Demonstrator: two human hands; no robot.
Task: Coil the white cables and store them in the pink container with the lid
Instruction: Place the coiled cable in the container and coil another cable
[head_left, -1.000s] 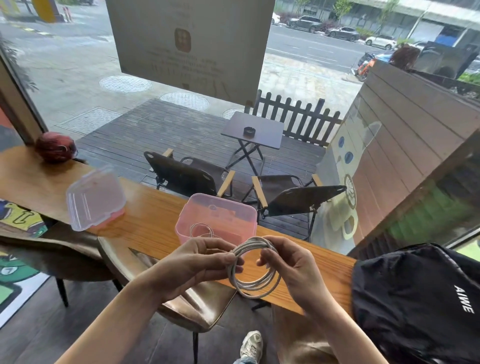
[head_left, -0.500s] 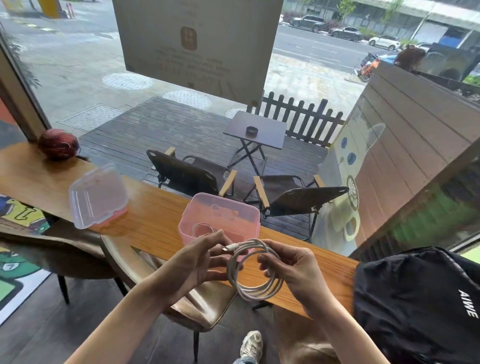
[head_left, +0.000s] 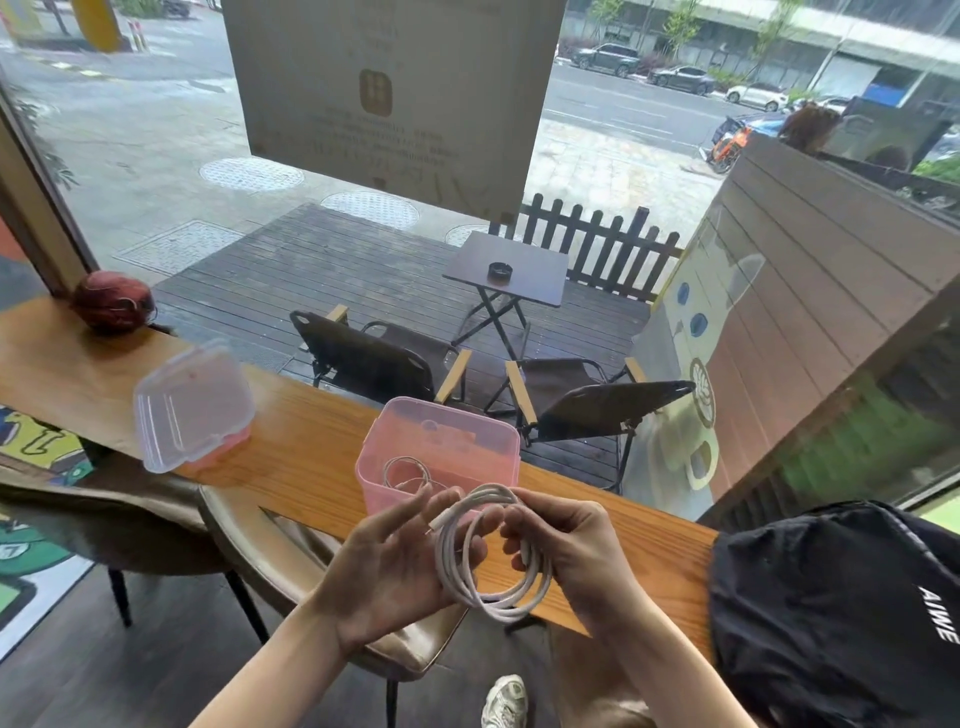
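One white cable coil (head_left: 496, 607) sat pinched in the right hand (head_left: 571, 551), the left hand (head_left: 384, 566) beside it, grip released; its loose end (head_left: 439, 521) likely needed tucking through.

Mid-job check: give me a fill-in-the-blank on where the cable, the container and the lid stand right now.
1. The hand curled round the coiled white cable is the ___ one.
2. Inside the pink container lies ___ smaller coil.
3. The clear lid rests on the wooden counter, to the container's ___.
4. The bag beside the person is ___.
Missing words: right; one; left; black.
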